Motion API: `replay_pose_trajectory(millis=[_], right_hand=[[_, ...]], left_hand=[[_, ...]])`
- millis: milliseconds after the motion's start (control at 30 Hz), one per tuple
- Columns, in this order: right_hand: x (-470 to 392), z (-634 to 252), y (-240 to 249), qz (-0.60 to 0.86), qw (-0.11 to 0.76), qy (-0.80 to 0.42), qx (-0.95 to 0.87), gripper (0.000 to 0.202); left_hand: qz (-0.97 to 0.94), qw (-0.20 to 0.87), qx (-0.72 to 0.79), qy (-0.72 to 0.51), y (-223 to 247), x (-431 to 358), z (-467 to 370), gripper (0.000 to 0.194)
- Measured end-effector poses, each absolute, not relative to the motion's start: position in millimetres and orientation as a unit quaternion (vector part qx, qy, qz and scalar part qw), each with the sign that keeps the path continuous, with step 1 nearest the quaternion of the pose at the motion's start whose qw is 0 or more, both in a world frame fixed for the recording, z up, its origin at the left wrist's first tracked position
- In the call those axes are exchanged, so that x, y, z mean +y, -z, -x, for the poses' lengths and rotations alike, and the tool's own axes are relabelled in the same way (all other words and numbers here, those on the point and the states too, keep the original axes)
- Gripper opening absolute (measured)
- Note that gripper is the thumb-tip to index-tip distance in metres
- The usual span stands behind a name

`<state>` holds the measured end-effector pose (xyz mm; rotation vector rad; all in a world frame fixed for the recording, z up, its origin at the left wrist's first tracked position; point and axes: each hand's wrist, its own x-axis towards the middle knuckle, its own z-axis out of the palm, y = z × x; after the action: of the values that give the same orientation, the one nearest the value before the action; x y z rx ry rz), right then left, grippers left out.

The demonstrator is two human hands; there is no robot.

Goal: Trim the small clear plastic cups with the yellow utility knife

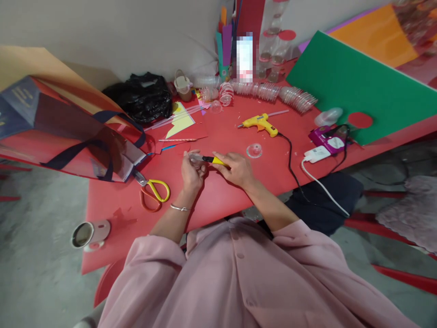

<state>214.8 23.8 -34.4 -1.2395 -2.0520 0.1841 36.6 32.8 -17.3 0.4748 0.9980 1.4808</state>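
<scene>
Yellow-handled cutter (217,161) and clear piece (195,157) face each other at the fingertips!

And here we are above the red counter (218,207), two hands close together at its near edge. The right hand (239,169) has its fingers (221,156) closed round the cutter's handle, black end pointing at the left hand (194,173). Over there, the left fingers pinch that clear piece; whether the blade touches it, I can't tell. A bracelet (180,208) circles the left wrist.

Just to the right of the right fingers, a small clear dome (254,151) sits on the surface. Beyond it lies the yellow glue gun (261,123), nozzle aimed left, its black cord running off the near edge. Farther out from both sets of fingers, there's a row of nested clear plastic pieces (261,90)!

Left of the left fingers, and nearer the body, rest the scissors (149,183), loops spread. Past the left fingertips: a striped strip (177,140), then yellow paper (180,120), with a black plastic bag (146,98) behind. Far right of the fingers leans a big green board (358,86), a purple box (326,139) at its foot.
</scene>
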Motion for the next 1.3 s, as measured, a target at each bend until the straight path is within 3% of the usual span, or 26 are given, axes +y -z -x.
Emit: replay_pose_trajectory(millis=[533,733,900,1300], right_hand=[[24,-214,36,0.483,0.363,-0.061,-0.795,0.051],[25,-215,36,0.481,0.36,-0.061,-0.797,0.051],[26,-216,37,0.479,0.359,-0.059,-0.799,0.051],[26,-216,34,0.483,0.355,-0.054,-0.799,0.051]], left_hand=[[-0.193,0.596,0.434,-0.648,22,33,-37,0.043],[-0.161,0.588,0.424,-0.67,19,33,-40,0.033],[-0.154,0.6,0.419,-0.664,13,32,-43,0.044],[-0.141,0.599,0.423,-0.665,8,32,-42,0.041]])
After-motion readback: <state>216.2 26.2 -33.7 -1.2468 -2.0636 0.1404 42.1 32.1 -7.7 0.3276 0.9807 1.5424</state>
